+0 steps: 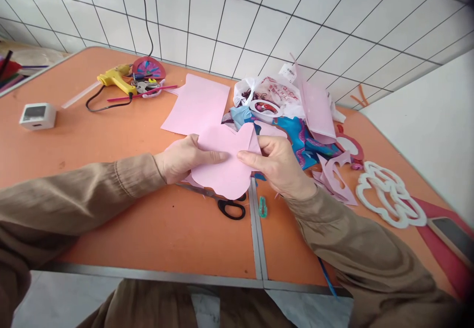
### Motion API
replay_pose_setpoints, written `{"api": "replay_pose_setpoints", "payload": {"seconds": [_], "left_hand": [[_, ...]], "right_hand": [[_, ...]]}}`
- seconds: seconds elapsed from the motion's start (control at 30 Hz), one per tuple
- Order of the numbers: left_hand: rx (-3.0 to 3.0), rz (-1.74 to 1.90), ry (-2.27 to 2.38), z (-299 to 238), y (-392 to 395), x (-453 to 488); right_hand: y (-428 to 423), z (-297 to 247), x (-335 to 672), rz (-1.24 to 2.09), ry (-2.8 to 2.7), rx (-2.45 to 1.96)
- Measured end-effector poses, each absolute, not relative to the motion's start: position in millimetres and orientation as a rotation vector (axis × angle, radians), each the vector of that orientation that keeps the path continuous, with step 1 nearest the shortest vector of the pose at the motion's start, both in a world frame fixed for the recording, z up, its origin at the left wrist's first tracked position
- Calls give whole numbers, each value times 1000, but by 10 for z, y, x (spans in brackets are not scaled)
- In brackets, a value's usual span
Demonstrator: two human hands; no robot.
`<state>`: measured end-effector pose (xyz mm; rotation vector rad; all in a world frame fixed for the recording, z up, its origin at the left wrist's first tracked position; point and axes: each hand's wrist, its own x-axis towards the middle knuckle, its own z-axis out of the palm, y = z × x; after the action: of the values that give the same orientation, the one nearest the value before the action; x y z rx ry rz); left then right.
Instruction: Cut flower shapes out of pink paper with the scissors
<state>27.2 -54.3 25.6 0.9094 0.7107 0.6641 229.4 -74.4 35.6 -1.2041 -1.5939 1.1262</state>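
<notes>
Between my two hands is a pink sheet cut-out (222,170) with a wavy, scalloped edge, raised over the table. My left hand (185,158) grips its left side, thumb flat on the front. On the upper right, my right hand (283,163) pinches it where a flap or second layer shows at the edge. Black-handled scissors (232,209) lie just below, their blades partly hidden behind the cut-out. A small green clip (262,207) rests to the right of them.
A yellow glue gun (116,79) with a cord and a white device (37,116) lie left. Behind are a pink sheet (202,102) and a plastic bag (276,93). Pink scraps (336,177), white cloud-shaped outlines (390,195) and a phone (454,239) lie right.
</notes>
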Motion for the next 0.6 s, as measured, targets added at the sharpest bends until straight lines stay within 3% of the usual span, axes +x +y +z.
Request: {"api": "replay_pose_setpoints", "payload": {"seconds": [0.23,0.47,0.6], "left_hand": [[914,767,688,317,-548,269],[950,930,673,387,-520,257],[975,1008,683,438,-501,227]], "right_hand": [[-721,397,2338,1194,-1559,-1127],[-604,467,2401,1025,-1290,-1135],[-646,519,2382,1243,-1737,-1238]]}}
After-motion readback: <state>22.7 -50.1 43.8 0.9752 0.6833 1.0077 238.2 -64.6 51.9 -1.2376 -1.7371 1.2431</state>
